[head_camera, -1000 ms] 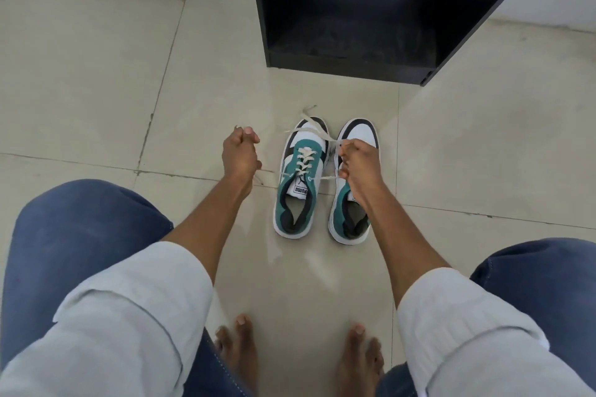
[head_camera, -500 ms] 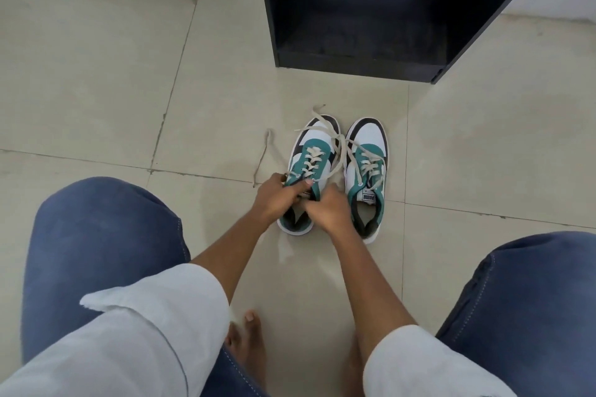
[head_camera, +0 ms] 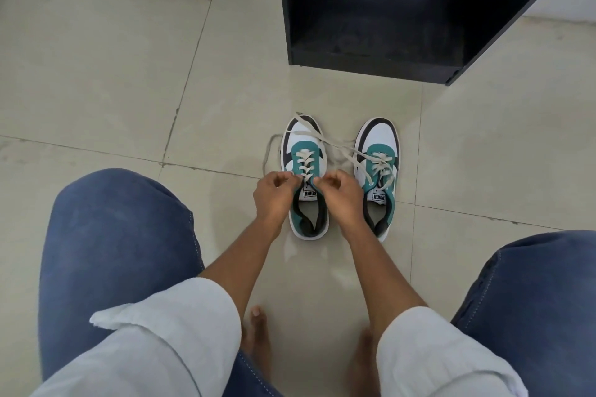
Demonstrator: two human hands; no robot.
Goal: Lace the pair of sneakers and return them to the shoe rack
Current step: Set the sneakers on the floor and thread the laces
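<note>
Head view: left sneaker (head_camera: 304,177) and right sneaker (head_camera: 378,171) stand side by side on floor (head_camera: 129,90), near black shoe rack (head_camera: 387,10). Left hand (head_camera: 276,195) and right hand (head_camera: 338,195) each pinch lace (head_camera: 304,162) at the left sneaker's tongue.

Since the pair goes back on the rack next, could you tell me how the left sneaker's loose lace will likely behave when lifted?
Probably floppy: the lace lies in a slack curve on the floor. It would likely dangle and trail from the left sneaker, possibly snagging.
</note>
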